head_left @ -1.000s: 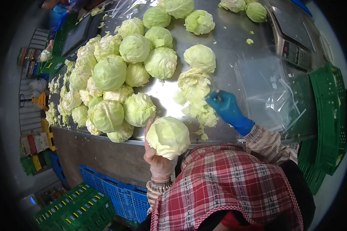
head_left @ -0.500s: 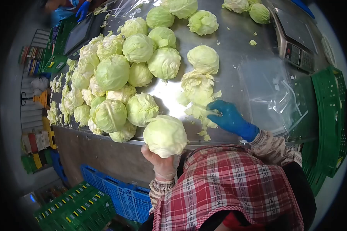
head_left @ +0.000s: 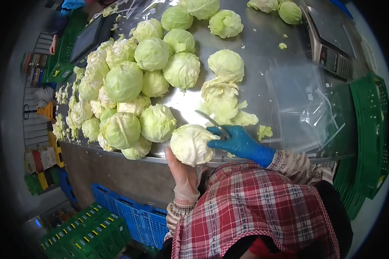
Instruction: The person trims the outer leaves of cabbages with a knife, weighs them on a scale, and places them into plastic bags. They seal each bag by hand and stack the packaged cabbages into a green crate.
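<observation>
A pale cabbage (head_left: 190, 146) rests in my left hand (head_left: 183, 176), which wears a thin clear glove and cups it from below at the table's front edge. My blue-gloved right hand (head_left: 243, 143) is closed around a knife (head_left: 211, 119), its blade pointing up and left. The fingers of this hand touch the cabbage's right side. Loose outer leaves (head_left: 220, 102) lie just beyond, with one whole cabbage (head_left: 226, 65) behind them. To the left, a heap of cabbages (head_left: 124, 81) covers much of the metal table (head_left: 263, 49).
Clear plastic bags (head_left: 296, 101) lie flat on the right, near a weighing scale (head_left: 336, 62). A green crate (head_left: 367, 125) stands at the right edge. Below the table at left are a blue plastic crate (head_left: 132, 213) and green crates (head_left: 86, 233). A co-worker's arm (head_left: 53, 45) shows at upper left.
My right hand has moved left from the loose leaves to the cabbage, and its knife now shows. The held cabbage has turned and shifted slightly right. Some leaves have spread to the right.
</observation>
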Tool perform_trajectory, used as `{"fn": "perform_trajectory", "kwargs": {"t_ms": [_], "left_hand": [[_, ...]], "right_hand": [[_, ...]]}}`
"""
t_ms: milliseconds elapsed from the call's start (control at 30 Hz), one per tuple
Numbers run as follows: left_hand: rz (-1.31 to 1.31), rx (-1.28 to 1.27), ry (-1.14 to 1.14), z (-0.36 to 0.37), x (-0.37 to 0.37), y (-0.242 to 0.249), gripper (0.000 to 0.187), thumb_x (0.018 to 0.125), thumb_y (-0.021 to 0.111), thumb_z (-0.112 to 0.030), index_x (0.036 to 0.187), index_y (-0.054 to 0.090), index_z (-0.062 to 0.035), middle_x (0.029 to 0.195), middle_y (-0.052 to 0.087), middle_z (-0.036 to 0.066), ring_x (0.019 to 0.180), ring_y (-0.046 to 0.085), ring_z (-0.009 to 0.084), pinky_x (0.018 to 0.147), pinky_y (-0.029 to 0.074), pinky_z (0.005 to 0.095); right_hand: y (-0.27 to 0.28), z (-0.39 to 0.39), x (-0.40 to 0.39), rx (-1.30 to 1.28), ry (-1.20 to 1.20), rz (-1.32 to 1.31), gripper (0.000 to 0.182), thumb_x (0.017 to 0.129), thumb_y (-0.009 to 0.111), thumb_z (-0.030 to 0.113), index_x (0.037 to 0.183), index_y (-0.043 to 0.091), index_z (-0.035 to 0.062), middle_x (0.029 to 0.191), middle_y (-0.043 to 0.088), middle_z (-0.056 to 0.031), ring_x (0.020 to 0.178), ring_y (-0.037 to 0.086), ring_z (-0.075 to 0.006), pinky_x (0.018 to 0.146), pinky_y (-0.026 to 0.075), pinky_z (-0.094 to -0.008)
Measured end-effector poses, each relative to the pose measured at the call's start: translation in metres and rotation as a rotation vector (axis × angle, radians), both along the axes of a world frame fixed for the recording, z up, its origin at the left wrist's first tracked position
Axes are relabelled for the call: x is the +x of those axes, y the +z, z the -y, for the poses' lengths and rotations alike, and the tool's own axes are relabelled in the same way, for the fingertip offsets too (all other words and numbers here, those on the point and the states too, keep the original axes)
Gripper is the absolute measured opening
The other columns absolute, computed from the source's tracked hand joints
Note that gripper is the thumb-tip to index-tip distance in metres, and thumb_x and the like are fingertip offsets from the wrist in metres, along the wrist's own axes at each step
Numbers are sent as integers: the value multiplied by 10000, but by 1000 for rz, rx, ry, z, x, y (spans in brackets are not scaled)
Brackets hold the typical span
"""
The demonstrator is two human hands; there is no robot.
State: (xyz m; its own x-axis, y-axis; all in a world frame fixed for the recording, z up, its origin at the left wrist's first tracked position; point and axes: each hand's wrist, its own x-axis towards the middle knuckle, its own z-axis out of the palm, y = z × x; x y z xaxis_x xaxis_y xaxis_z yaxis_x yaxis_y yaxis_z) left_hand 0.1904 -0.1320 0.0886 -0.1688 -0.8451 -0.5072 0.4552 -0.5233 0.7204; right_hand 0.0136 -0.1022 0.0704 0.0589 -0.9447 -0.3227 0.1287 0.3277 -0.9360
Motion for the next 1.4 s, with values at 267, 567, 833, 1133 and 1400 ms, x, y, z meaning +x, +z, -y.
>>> {"fn": "perform_trajectory", "kwargs": {"t_ms": [267, 567, 833, 1133, 1400], "left_hand": [[394, 189, -392, -16, 6, -12, 671, 807, 645, -356, 1297, 385, 21, 1136, 553, 151, 1028, 565, 273, 871, 458, 338], [1079, -748, -486, -4, -5, -35, 892, 624, 814, -280, 1299, 354, 81, 1163, 508, 232, 1047, 520, 337, 895, 427, 394], [938, -852, -379, 22, -34, -20, 985, 569, 830, -300, 1309, 300, 76, 1234, 395, 244, 1124, 431, 360, 950, 373, 425], [1288, -510, -514, 20, -33, -34, 868, 542, 796, -327, 1214, 412, 64, 1107, 507, 215, 1025, 510, 332, 881, 420, 394], [1380, -497, -680, 29, -43, -29, 945, 540, 794, -398, 1237, 375, 85, 1160, 460, 232, 1079, 453, 360, 881, 416, 428]], "right_hand": [[-41, 2, -10, 230, 15, 138, 571, 855, 626, 390, 1251, 505, -3, 947, 632, -85, 810, 573, -105, 712, 478, -267], [-30, 0, -24, 421, 89, -34, 447, 829, 648, 435, 974, 594, 15, 646, 519, 11, 588, 473, -55, 493, 380, -226], [-14, 11, -35, 288, 13, -8, 489, 825, 651, 421, 1063, 558, 5, 720, 541, -17, 581, 484, -88, 508, 413, -252], [-37, -24, -28, -300, 205, -1174, 541, 770, 599, 184, 1286, 454, 108, 801, 555, -92, 582, 595, -239, 473, 461, -372], [-48, -16, -29, -367, 263, -1307, 322, 756, 560, 75, 1068, 522, 4, 699, 576, -83, 533, 596, -227, 438, 464, -330]]}}
